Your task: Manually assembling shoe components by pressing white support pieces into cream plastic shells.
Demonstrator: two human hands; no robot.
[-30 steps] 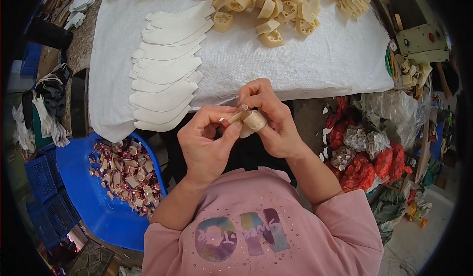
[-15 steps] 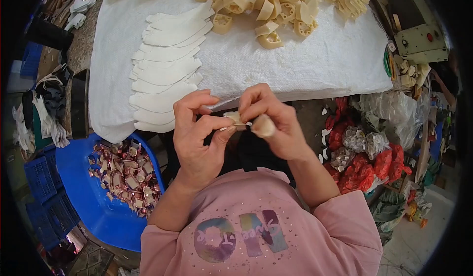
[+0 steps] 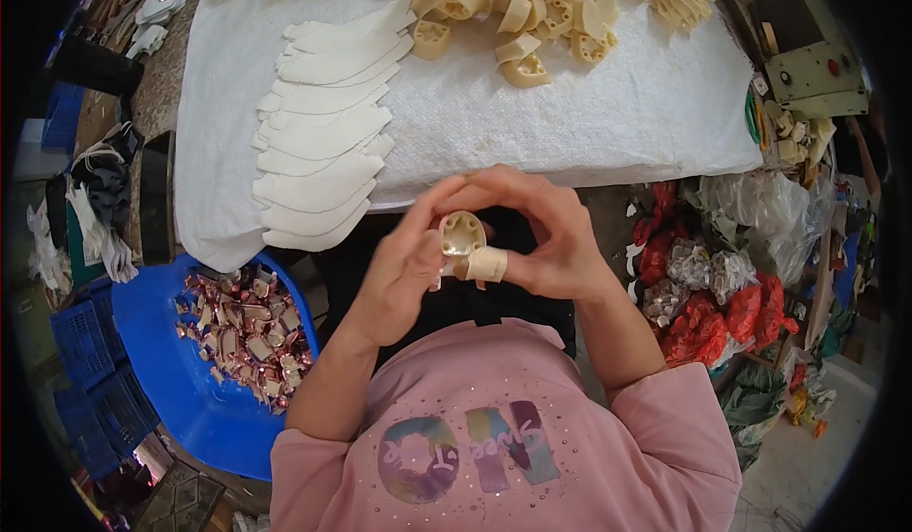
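Both hands meet in front of my pink shirt, around one small beige plastic shoe heel (image 3: 464, 235). Its hollow, ribbed end faces up. My left hand (image 3: 404, 271) grips it from the left, with the thumb low against its side. Arching over from the right, the fingers of my right hand (image 3: 546, 237) close about its far side. A cream-coloured wrap (image 3: 487, 264) covers the right thumb, which presses at the heel's lower right. My fingers partly hide the heel's outer wall. Beyond my hands, overlapping white cut pieces (image 3: 318, 157) lie in a column on the white-covered table (image 3: 532, 142).
More beige heels (image 3: 522, 19) are heaped at the table's far side. A blue tub (image 3: 204, 418) at my left holds shiny reddish-and-beige pieces (image 3: 247, 332). Red and clear plastic bags (image 3: 698, 318) are piled at right. A box with knobs (image 3: 817, 76) stands far right.
The heel has been turned so its hollow end shows between my hands. My right hand has opened out from a pinch to curve around it, and the left fingers have closed in.
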